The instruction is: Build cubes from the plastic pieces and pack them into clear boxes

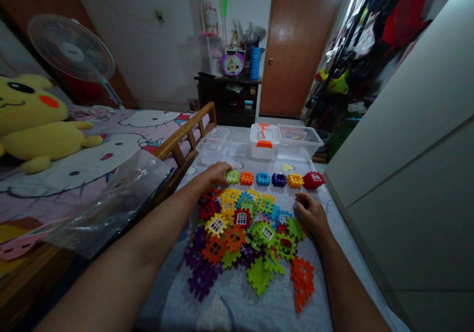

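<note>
At the left end of a row of block cubes, my left hand [219,174] has its fingers on a green cube [232,176]. To its right stand an orange cube [246,178], a light blue cube [263,179], a dark blue cube [279,179], a yellow cube [295,180] and a red block shape [313,180]. My right hand [309,210] is below the yellow cube, at the right edge of a pile of colourful interlocking pieces [242,218]; its fingers are curled, and whether they hold anything is too small to tell.
Clear plastic boxes [299,142] and a lidded box with orange clips [263,149] stand at the table's far end. A wooden rail [185,134] and a bed with a yellow plush toy [44,124] are at left. A white cabinet [407,174] is at right.
</note>
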{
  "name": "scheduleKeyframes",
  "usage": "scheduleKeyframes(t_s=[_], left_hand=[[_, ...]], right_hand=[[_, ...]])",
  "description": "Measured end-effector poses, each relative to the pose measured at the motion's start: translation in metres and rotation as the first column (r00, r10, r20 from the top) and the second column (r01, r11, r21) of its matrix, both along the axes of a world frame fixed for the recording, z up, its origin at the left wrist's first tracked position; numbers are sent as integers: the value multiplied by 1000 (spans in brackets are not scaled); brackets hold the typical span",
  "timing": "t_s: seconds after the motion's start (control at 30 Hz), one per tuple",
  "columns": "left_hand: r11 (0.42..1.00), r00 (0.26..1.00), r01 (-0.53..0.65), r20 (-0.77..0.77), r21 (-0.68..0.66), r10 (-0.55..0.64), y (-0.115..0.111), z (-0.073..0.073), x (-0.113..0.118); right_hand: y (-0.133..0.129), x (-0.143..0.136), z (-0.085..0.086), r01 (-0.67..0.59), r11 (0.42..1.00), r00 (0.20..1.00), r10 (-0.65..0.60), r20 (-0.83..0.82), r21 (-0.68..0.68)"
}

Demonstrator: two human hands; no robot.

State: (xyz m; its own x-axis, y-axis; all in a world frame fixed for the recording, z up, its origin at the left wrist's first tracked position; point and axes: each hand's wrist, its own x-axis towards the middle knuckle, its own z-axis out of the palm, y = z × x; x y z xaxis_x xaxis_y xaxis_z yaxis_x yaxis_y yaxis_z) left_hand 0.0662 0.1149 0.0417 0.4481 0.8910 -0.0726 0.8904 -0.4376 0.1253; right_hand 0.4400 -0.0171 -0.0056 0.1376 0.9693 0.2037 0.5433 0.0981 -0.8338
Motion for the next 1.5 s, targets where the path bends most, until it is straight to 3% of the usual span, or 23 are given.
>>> scheduleKeyframes(t_s=[0.23,0.57,1.03,1.33,1.5], left_hand=[[996,983,-59,-177,-65,46,-3,7,7],[995,977,-40,-215,-93,20,-10,21,22],[995,959,-36,-283,-92,9,-3,23,24],[995,979,-53,-201,-80,36,-9,27,20],[998,999,-51,-13,22,51,-27,39,-10]], right_hand=[[1,1,-3,15,1000,1000,-15,0,-11],[1,0,-3,23,1000,999,-22,-33,4],[0,0,-2,23,1000,999,-23,-23,-2],[0,2,-2,24,1000,999,-25,-33,-18],[-1,2,-1,26,1000,999,-26,-39,-15]])
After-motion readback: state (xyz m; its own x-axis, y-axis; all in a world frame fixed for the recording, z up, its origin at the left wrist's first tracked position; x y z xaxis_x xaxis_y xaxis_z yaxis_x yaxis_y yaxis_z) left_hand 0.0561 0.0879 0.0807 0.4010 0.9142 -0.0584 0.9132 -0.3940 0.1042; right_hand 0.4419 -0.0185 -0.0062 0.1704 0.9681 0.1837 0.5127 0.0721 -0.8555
